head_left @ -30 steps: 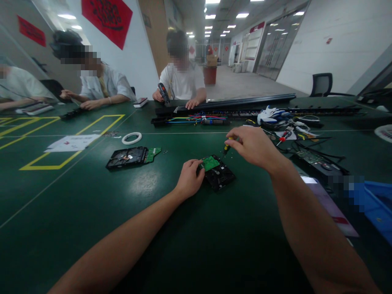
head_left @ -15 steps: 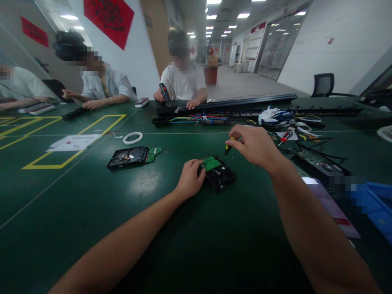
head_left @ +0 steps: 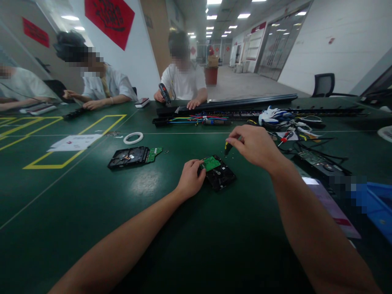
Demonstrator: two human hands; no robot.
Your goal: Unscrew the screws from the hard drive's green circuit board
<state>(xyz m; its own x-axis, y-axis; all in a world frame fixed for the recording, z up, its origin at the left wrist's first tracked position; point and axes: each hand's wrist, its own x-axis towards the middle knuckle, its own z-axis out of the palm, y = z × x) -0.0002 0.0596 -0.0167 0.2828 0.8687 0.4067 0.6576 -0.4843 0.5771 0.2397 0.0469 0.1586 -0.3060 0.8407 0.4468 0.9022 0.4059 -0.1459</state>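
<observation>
A black hard drive (head_left: 221, 178) lies on the green table with its green circuit board (head_left: 212, 163) facing up. My left hand (head_left: 191, 177) grips the drive's left edge, fingers and thumb closed on it. Above the drive's far right corner, my right hand (head_left: 247, 143) pinches a small yellow-and-black screwdriver (head_left: 227, 148), held tip down. Its tip is too small to make out against the table. Several tiny screws lie near the tip. To the left rests a second hard drive (head_left: 130, 157), with a green board sticking out at its right end.
A white tape ring (head_left: 133, 138) and papers (head_left: 73, 142) lie left. Behind are wire bundles (head_left: 192, 119), gloves (head_left: 273, 116) and a red screwdriver (head_left: 286, 137). Another drive with cables (head_left: 321, 162) and a blue bin (head_left: 379, 204) are right. Co-workers sit across the table, one holding a power driver (head_left: 164, 93).
The screwdriver in my right hand has shifted slightly, its handle now sitting lower in the fingers. My left hand and the hard drive stay in place.
</observation>
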